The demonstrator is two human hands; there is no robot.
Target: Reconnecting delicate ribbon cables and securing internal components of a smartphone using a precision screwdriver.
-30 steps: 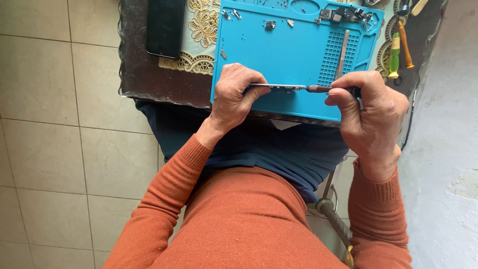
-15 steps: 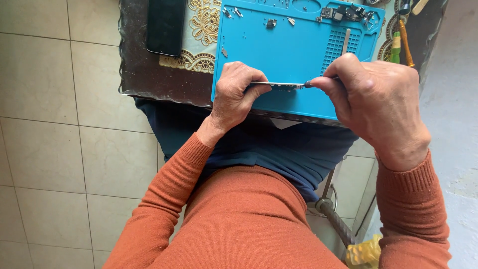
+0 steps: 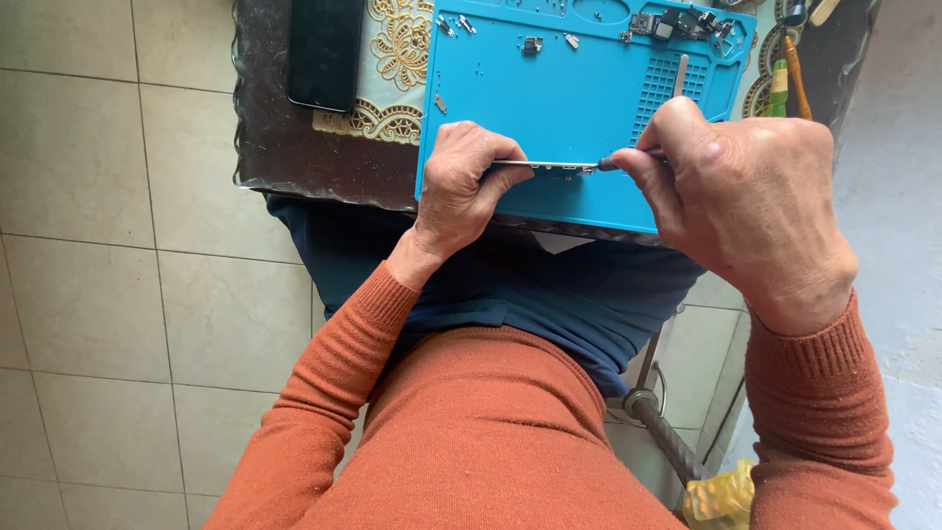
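From the head camera, looking straight down, the left hand (image 3: pixel 461 186) is curled around one end of a thin, flat metal strip (image 3: pixel 545 165), thumb and fingers pinching it edge-up just above the near edge of a blue work mat (image 3: pixel 549 98). The right hand (image 3: pixel 746 201) is closed tight on a small dark-tipped tool (image 3: pixel 608 164), whose tip meets the strip's other end; most of the tool is hidden inside the fist, so what kind it is cannot be told. The strip lies level between both hands, over the mat's near edge and roughly at its middle. The mat lies on a small dark table (image 3: pixel 285 147), reaching its near edge. Tiny screws and parts (image 3: pixel 535 44) are scattered along the mat's far edge, with a cluster of small components (image 3: pixel 682 22) in its far right corner. A black phone (image 3: pixel 324 49) lies face-up near the table's far left corner, partly on a gold-patterned cloth (image 3: pixel 397 69). Green-handled tools (image 3: pixel 780 83) lie beside the mat's right edge.
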